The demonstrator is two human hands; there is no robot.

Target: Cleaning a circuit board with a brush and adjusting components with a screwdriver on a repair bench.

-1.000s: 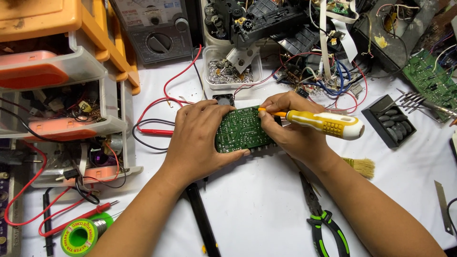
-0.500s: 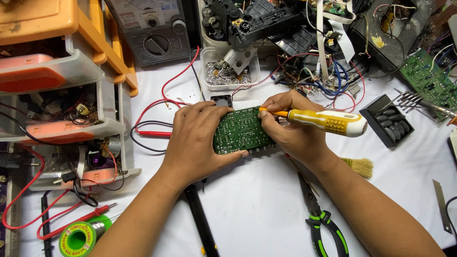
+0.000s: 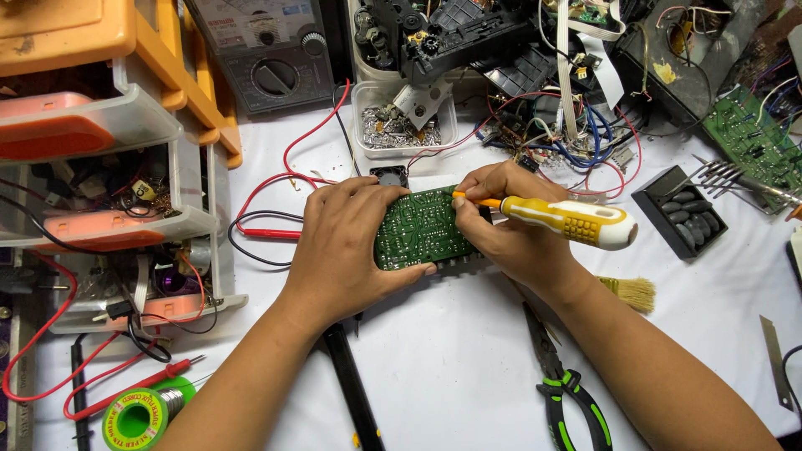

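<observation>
We see the left hand [image 3: 347,246] clamped over the left end of a green circuit board [image 3: 424,227], palm on top, thumb tip curled under the board's lower edge, fingers wrapped across its face. The board sits solder side up, held just above the white table [image 3: 468,367], between both hands. The right hand [image 3: 510,225] closes around the orange neck of a yellow-and-white screwdriver [image 3: 576,220], fingers pressed tight on it; the tip meets the board's upper right corner, the handle pointing out past the knuckles to the right. Just beyond the board, a clear tub of metal scrap [image 3: 401,125] and a tangle of coloured wires [image 3: 576,142]. Behind the left hand, red and black probe leads [image 3: 267,213] loop toward a multimeter [image 3: 267,50]. Below the right wrist lie a small brush [image 3: 631,292] and green-handled pliers [image 3: 568,392]. Near the left forearm, a solder spool [image 3: 138,415]. A black keypad piece [image 3: 681,221] sits right of the screwdriver handle.
</observation>
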